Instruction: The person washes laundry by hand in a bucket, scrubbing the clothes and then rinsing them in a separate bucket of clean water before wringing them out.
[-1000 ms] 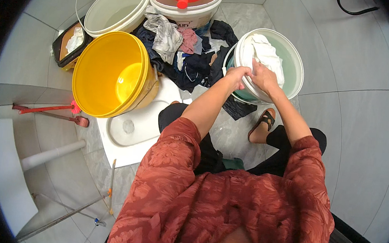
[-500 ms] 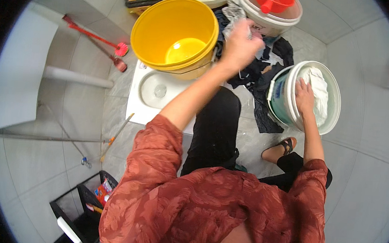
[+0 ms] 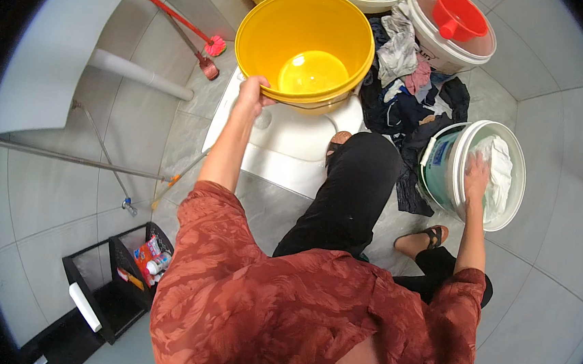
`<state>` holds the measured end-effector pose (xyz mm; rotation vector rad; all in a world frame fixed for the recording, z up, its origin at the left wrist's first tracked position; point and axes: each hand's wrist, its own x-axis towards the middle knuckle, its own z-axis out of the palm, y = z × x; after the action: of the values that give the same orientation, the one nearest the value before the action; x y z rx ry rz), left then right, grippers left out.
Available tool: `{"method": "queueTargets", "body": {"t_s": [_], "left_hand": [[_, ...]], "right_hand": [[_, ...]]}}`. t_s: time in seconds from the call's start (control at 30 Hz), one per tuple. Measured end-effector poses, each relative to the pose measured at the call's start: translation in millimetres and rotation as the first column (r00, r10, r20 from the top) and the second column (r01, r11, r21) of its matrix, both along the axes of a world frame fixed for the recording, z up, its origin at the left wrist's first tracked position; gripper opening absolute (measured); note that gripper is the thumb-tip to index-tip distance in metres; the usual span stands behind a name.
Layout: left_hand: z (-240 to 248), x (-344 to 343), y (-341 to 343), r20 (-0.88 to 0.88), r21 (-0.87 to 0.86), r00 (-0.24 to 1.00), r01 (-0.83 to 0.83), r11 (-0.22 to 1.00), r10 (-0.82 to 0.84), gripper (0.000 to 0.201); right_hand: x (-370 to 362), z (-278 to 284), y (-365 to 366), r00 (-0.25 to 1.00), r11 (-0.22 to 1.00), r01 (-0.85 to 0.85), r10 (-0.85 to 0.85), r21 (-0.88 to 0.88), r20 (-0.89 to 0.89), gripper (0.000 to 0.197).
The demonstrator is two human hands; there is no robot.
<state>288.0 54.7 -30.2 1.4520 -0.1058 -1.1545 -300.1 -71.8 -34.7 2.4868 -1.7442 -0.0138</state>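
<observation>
While left fingers point(image 3: 264, 82) grip it, the yellow bucket point(image 3: 306, 36) opens upward, axis near-vertical.

Yellow bucket point(image 3: 303, 36): round, glossy and bright yellow, its wide mouth open so you look down the inner wall to a gleaming, paler bottom.
Yellow bucket's place: far and a little left of centre; you hold it by the near left part of its rim.
Pale bucket point(image 3: 438, 167): to your right, well apart from the yellow one, white-rimmed, with a blue-green wall showing on its left side.
White cloth point(image 3: 500, 176): bunched in folds inside the pale bucket; you reach in at its left edge, and whether you press it is unclear.
</observation>
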Motion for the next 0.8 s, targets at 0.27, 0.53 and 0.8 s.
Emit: {"method": "queueTargets", "body": {"t_s": [0.27,0.53,0.8], "left_hand": [[7.9,-43.2,94.4,0.056,-0.203,0.985,-0.151,0.967,0.166,0.036],[95.7,-27.5,133.8,0.247,-0.267,0.945,-0.148,0.952,0.216,0.041],[143.0,-18.5,155.5,0.277,-0.262,0.949,-0.076,0.962,0.151,0.043]], "right_hand": [[3.4,18.7,-4.7,0.999,0.999,0.043,-0.044,0.028,0.032,0.038],[192.0,156.2,-11.1,0.569,0.962,-0.220,-0.008,0.162,0.823,0.041],[324.9,160.5,15.8,0.332,0.768,-0.449,-0.331,0.457,0.883,0.052]]}}
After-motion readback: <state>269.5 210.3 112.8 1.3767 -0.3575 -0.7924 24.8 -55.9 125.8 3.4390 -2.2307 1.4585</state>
